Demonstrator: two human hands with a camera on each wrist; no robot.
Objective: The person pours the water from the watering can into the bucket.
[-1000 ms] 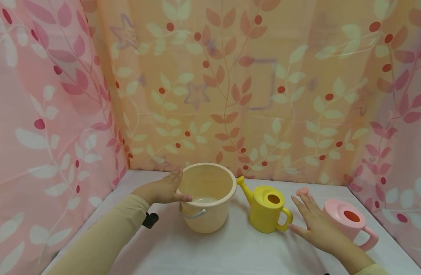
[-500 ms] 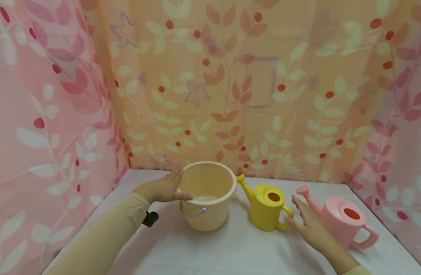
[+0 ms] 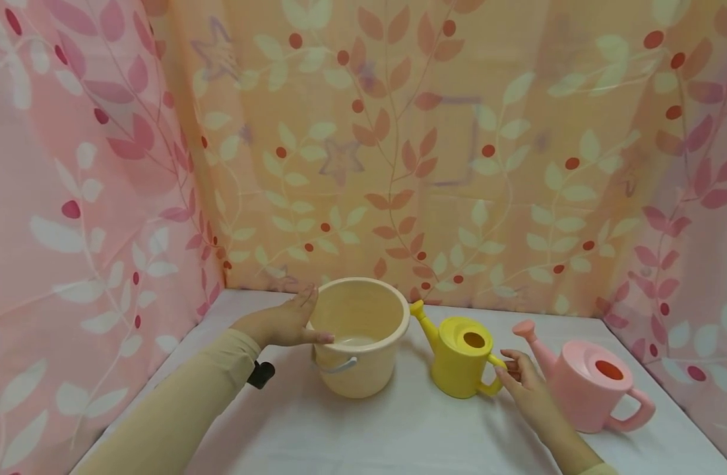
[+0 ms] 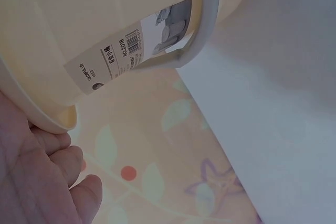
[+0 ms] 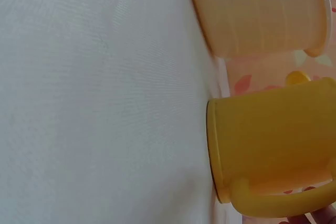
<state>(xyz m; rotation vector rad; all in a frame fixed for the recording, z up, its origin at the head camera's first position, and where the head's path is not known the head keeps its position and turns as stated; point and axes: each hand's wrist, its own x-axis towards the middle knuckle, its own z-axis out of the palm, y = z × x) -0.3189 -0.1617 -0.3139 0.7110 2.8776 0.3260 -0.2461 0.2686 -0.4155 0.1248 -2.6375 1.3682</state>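
A cream bucket [image 3: 363, 376] stands upright on the white tabletop, its grey handle [image 3: 335, 367] hanging at the front. My left hand [image 3: 283, 324] rests on the left side of its rim, thumb spread along the front and fingers extended towards the back. In the left wrist view, fingertips [image 4: 86, 195] show by the rim, below the printed label [image 4: 118, 53]. To the right stands a yellow watering can [image 3: 458, 369], spout towards the bucket. My right hand [image 3: 530, 389] pinches its handle [image 5: 283, 203] with thumb and bent fingers. In the right wrist view, most of that hand is out of frame.
A pink watering can [image 3: 589, 389] stands just right of my right hand, its spout pointing left. Patterned cloth [image 3: 387, 165] hangs behind the table [image 3: 316, 435] and along both sides. A small black object [image 3: 261, 375] shows under my left wrist.
My right hand has moved left, away from the pink watering can, and its fingers have bent in on the yellow can's handle. My left hand stays on the bucket's rim.
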